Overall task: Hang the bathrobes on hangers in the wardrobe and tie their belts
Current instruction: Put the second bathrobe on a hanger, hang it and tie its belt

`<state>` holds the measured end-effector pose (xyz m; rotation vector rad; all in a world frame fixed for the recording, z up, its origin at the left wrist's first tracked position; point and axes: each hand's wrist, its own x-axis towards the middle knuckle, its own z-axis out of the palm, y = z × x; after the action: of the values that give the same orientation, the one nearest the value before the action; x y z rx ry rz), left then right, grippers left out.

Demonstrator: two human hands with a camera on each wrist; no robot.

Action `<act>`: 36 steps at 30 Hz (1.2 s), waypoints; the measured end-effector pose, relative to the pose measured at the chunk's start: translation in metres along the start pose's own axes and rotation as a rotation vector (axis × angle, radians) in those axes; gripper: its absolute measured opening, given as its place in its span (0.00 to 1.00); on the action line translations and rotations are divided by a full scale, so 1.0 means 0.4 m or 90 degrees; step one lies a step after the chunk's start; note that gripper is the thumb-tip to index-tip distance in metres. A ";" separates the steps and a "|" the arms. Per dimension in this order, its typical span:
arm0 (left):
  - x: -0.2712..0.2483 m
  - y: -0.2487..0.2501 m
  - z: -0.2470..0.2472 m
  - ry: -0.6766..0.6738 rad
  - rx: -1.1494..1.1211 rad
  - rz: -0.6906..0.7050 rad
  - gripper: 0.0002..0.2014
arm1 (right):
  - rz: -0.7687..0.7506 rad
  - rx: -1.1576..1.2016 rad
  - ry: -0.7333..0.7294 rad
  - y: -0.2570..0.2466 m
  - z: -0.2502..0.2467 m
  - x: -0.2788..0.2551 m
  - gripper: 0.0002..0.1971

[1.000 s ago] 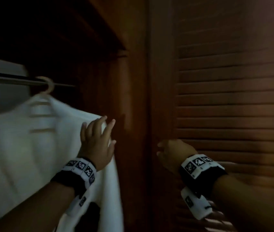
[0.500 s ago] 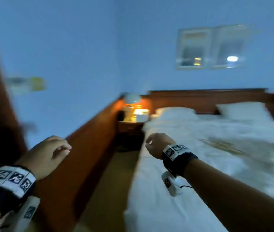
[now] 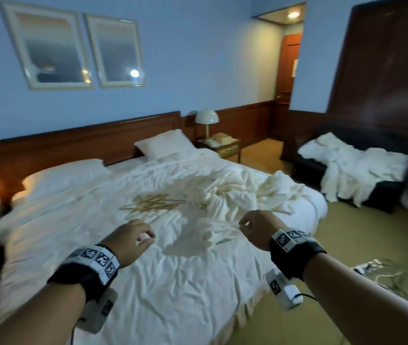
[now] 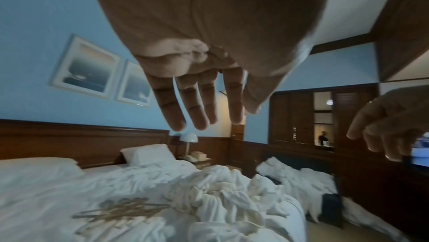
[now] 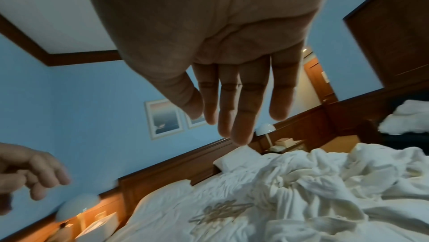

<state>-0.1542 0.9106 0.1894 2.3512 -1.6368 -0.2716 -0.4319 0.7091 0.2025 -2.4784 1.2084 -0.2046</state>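
Note:
A heap of white bathrobes (image 3: pixel 237 195) lies crumpled on the right half of the bed (image 3: pixel 148 282). Beside it to the left is a pile of several wooden hangers (image 3: pixel 152 204), also visible as hangers (image 4: pixel 123 211) and hangers (image 5: pixel 223 211) in the wrist views. More white robes (image 3: pixel 355 170) are draped over a dark bench at the right. My left hand (image 3: pixel 133 239) and right hand (image 3: pixel 255 229) hover over the near part of the bed, fingers relaxed, holding nothing. The wrist views show the left hand (image 4: pixel 204 99) and the right hand (image 5: pixel 232 99) with loose, empty fingers.
Two pillows (image 3: pixel 66 175) lean at the dark wooden headboard (image 3: pixel 78 143). A bedside table with a white lamp (image 3: pixel 206 118) stands beyond the bed. A lit lamp glows at the left edge. Cables and a device lie on the carpet (image 3: pixel 347 232) at the right.
The view has swung from the wardrobe, where my left hand touched a hung white robe, round to the bed. Both hands now hover empty over the sheets.

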 end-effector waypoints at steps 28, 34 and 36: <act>1.076 0.295 0.553 -0.256 -0.144 0.059 0.04 | 0.206 0.036 -0.119 0.734 0.052 0.696 0.11; 1.126 0.233 0.624 -0.260 -0.164 -0.046 0.04 | 0.128 -0.022 -0.258 0.785 0.166 0.926 0.13; 1.151 0.198 0.646 -0.280 -0.164 -0.070 0.05 | 0.114 -0.025 -0.282 0.795 0.220 1.004 0.12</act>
<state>-0.1427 0.4249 -0.0317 2.2915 -1.5271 -1.0195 -0.3889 0.2396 -0.0162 -2.2608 1.2308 0.3986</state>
